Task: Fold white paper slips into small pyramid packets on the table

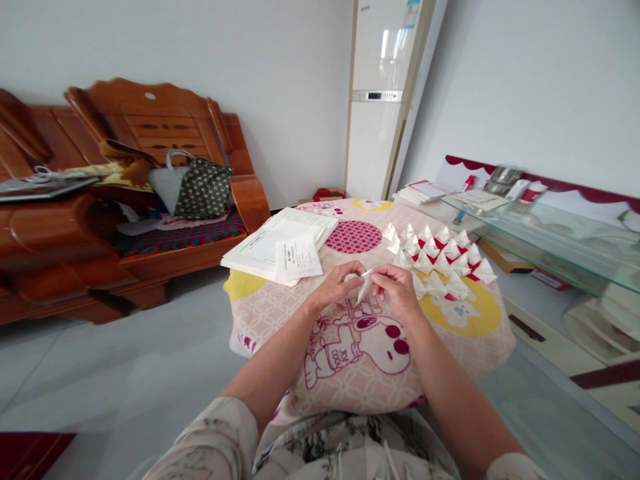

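My left hand and my right hand meet over a small table covered by a pink cartoon-dog cloth. Both pinch a small folded white paper piece between them, fingers closed on it. Just beyond my right hand lie several folded white-and-red paper triangles laid out in rows on the cloth. A stack of printed white paper sheets sits on the table's far left, nearest my left hand.
A wooden sofa with a patterned bag stands at the left. A tall white air conditioner is in the corner. A glass-topped low cabinet with books and cups runs along the right wall. Grey floor surrounds the table.
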### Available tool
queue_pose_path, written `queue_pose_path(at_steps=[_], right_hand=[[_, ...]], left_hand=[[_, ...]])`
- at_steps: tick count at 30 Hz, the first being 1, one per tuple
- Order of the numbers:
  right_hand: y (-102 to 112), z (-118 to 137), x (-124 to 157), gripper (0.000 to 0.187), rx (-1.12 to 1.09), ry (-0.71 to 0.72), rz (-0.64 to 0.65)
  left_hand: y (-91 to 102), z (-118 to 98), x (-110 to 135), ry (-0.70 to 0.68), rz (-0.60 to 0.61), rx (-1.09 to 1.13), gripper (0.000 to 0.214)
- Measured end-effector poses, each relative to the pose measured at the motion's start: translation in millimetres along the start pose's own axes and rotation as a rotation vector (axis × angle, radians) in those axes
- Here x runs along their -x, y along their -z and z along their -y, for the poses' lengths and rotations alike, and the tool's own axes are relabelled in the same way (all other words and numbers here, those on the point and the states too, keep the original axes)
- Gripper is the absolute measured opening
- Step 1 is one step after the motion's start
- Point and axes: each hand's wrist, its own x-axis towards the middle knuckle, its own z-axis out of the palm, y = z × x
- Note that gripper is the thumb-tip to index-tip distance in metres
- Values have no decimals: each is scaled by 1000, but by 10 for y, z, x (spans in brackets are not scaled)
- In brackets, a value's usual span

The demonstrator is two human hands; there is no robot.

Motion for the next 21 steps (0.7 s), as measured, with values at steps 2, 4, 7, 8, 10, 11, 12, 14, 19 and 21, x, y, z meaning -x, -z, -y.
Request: queue_pose_path(at_steps=[2,4,7,8,10,11,12,14,19,21], right_hand=[[4,16,8,15,-46,-32,34],[5,22,12,16,-89,-57,60],[10,11,9,17,-127,-72,65],[13,5,7,17,-134,-74,63],[20,-6,3,17,-145,-72,64],[24,-11,1,18,-149,-71,65],[27,-13,0,18,-152,-70,64],[28,-14,0,18,-155,-70,57],[12,-3,2,18,-137,-71,33],[2,2,2,19,-125,-63,14]], left_hand=[[-13,-2,6,-4,10,51,15],[-30,-11,8,-6,18,110,19],[-55,-26,3,-8,28,182,24],[-60,-27,0,-10,28,195,25],[-65,-20,-7,-13,28,195,26],[-66,-13,-8,-14,22,188,25],[-66,-5,-9,-15,10,180,25],[-69,4,-5,-14,-27,165,25],[-99,-29,23,-32,-122,77,17],[-113,-52,30,-42,-139,32,17]])
